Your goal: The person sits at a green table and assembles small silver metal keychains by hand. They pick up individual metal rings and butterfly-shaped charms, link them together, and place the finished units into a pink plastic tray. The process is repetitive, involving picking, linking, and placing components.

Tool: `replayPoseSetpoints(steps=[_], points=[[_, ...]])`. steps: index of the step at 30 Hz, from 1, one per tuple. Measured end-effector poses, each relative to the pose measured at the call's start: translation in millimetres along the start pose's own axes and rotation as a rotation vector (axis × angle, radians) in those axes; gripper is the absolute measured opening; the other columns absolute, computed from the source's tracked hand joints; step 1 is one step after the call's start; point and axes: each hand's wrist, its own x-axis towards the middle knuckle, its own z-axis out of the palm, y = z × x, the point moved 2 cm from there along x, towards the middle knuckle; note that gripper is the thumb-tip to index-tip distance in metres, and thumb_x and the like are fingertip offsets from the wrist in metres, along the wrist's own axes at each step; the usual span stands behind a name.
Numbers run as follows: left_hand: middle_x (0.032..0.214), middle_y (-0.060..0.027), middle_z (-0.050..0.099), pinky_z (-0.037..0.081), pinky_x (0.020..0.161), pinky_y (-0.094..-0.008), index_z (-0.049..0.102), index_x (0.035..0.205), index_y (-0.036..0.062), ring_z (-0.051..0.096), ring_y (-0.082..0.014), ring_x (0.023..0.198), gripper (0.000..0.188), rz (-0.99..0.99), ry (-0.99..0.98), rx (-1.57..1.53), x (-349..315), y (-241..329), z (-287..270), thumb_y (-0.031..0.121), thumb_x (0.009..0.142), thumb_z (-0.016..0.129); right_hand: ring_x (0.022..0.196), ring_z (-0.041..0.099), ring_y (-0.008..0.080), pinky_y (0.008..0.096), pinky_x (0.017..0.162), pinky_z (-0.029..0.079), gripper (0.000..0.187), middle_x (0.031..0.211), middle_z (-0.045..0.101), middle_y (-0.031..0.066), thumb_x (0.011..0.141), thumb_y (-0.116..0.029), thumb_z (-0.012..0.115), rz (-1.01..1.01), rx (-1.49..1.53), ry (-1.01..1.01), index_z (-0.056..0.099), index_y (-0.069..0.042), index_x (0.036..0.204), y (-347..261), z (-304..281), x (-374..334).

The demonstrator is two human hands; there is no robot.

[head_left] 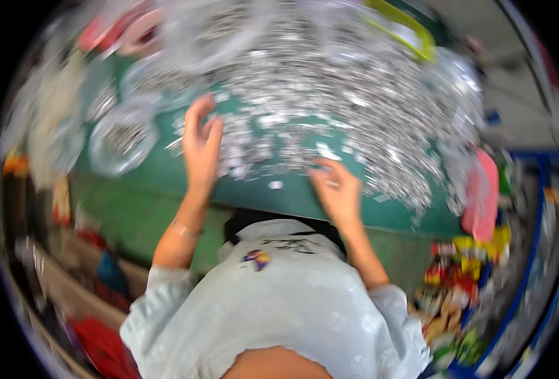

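Note:
A large spread of small, flat silvery metal pieces (380, 120) covers much of the green tabletop (254, 192). Over the left part of a smaller pile (245, 142) is my left hand (200, 148), its thumb and forefinger apart and nothing visible between them. At the pile's right side, near the table's front edge, my right hand (339, 189) has its fingers curled together. Right by those fingertips is a bright silvery piece (327, 151); blur hides whether they grip anything. One pale piece (275, 185) lies alone between the hands.
Clear plastic bags holding silvery pieces (123, 140) stand at the left, and more bags line the far side. A yellow-green basket (412, 28) is at the far right. Along the right edge is a pink container (481, 196). Colourful packets (462, 265) sit below, beside a blue frame (522, 278).

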Motion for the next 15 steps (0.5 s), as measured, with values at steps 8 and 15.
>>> replayPoseSetpoints(steps=[8,15], points=[[0.102,-0.0153,0.054,0.04,0.084,-0.0365,0.056,0.099,-0.0004,0.051,-0.0302,0.098,0.027,0.202,-0.473,0.761,-44,-24,23,-0.006,0.073,0.058,0.066,0.058,0.0241,0.0356,0.052,0.046,0.028,0.068,0.056,0.0071,0.071,-0.026,0.065,-0.499,-0.61,0.076,0.057,-0.007,0.089,16,35,30],[0.094,-0.0122,0.055,0.044,0.063,-0.0264,0.057,0.099,-0.0007,0.055,-0.0221,0.083,0.023,0.205,-0.294,0.48,-34,4,43,-0.007,0.077,0.053,0.056,0.057,0.0271,0.0364,0.047,0.044,0.011,0.063,0.057,0.0079,0.075,-0.014,0.059,-0.275,-0.56,0.309,0.057,-0.008,0.083,40,-11,48]])
